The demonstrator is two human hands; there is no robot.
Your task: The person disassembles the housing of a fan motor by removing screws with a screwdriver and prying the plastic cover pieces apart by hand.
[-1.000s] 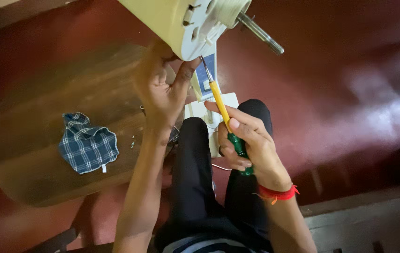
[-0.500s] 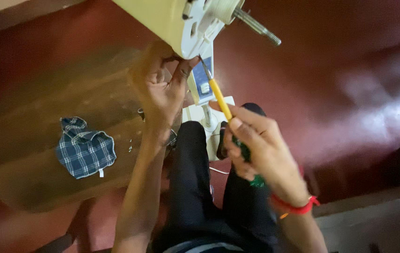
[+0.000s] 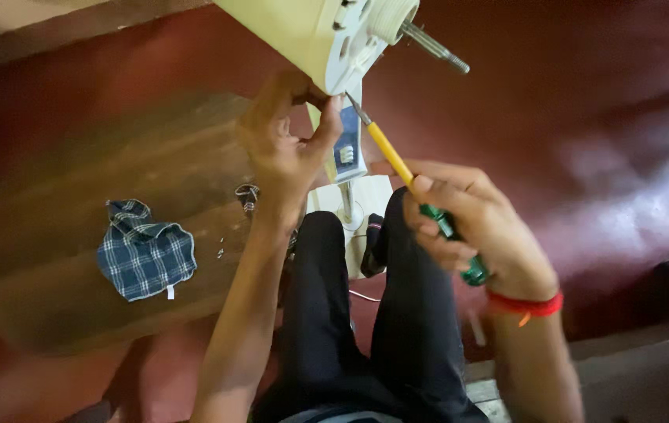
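Note:
A cream-coloured fan motor housing [image 3: 315,31] with a bare metal shaft [image 3: 433,48] hangs at the top of the head view. My left hand [image 3: 283,149] grips its lower edge from below. My right hand [image 3: 471,223] holds a screwdriver [image 3: 397,168] with a yellow shank and green handle, and its tip touches the underside of the housing next to my left fingers. Below the housing runs the fan's stand with a blue switch panel [image 3: 348,149] and a white base [image 3: 350,205] between my legs.
A low round wooden table [image 3: 76,227] stands on the left with a blue checked cloth [image 3: 145,254] and a few small metal parts [image 3: 246,194] on it. The floor [image 3: 585,117] is dark red. A concrete ledge [image 3: 648,368] lies at bottom right.
My right hand with the screwdriver has drifted right and lower in view. The left hand has kept its grip on the housing.

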